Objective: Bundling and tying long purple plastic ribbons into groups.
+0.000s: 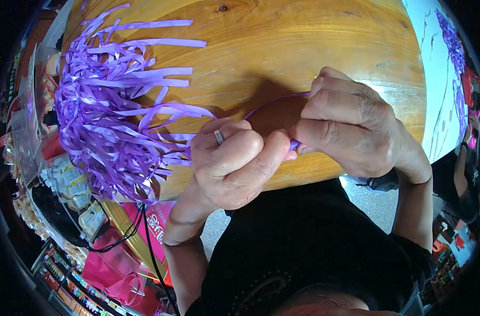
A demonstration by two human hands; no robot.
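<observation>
Both hands meet over the near edge of the wooden table (303, 31), pinching a purple ribbon (295, 144) between them. My left hand (232, 160), with a ring on one finger, is closed on the ribbon. Closed too, my right hand (350, 124) grips the same ribbon with thumb and forefinger. A thin loop of it arcs between the hands above the tabletop; its ends are hidden in my fingers. Just left of my left hand lies a large heap of cut purple ribbons (108, 105), several strips of which reach toward that hand.
Packaged goods (69, 181) crowd the table's left side, beside black cables (145, 226) and a pink bag (116, 263). On the right stands a white marbled surface (435, 68) with more purple ribbons (451, 45). Another person (461, 174) is at the far right edge.
</observation>
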